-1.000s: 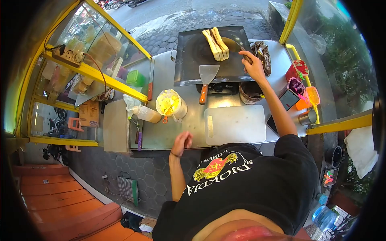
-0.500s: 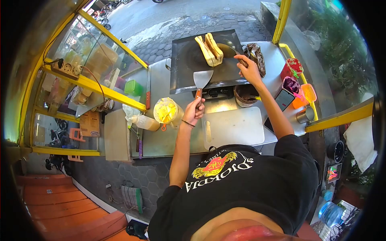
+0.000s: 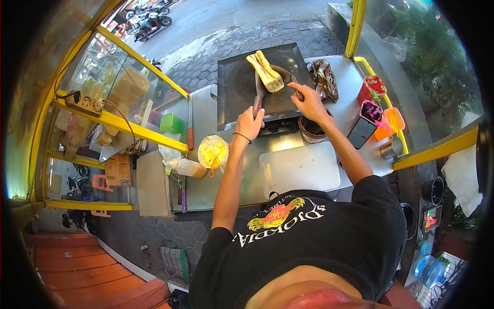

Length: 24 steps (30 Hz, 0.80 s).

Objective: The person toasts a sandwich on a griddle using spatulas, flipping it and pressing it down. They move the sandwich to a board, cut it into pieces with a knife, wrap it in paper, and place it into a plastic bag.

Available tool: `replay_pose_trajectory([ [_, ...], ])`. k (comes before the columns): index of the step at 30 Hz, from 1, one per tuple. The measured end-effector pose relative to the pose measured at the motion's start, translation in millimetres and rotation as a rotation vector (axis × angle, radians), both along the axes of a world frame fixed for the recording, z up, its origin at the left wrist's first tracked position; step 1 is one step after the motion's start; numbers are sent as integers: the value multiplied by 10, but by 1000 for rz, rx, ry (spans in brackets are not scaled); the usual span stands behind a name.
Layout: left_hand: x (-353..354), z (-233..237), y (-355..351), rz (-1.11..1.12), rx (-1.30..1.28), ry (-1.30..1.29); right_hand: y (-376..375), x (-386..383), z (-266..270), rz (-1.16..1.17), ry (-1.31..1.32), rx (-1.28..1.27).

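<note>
The left hand (image 3: 249,122) is gripping a scraper (image 3: 260,88) at the bread's (image 3: 266,73) seven o'clock; the right hand (image 3: 310,103) is holding a tool (image 3: 297,93) at four. Keeping both low should be steadying it.

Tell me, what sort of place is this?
It looks like a small street food stall: bread sits on a black griddle, a tub of yellow spread stands beside it, and motorbikes show on the street beyond.

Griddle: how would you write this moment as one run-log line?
left hand: holds spatula | right hand: holds second tool | bread: on griddle, between both tools | cutting board: nearer the person
</note>
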<state>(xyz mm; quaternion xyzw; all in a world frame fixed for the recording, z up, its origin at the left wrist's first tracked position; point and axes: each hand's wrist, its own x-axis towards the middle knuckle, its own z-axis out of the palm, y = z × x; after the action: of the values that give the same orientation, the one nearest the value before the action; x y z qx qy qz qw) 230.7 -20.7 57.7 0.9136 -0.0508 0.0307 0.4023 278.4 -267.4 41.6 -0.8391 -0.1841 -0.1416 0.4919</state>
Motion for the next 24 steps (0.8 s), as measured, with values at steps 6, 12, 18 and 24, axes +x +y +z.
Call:
replay_pose_trajectory([
  [6,-177,266,120,13,-52,109,-165,-192,83,82,115,32],
  [12,-109,315,488,50,-275,206,-514,-38,63,102,485,505],
  [18,38,45,299,24,-215,95,-400,397,-58,73,802,625],
  [24,54,78,353,73,-364,132,-42,487,292,87,637,465],
])
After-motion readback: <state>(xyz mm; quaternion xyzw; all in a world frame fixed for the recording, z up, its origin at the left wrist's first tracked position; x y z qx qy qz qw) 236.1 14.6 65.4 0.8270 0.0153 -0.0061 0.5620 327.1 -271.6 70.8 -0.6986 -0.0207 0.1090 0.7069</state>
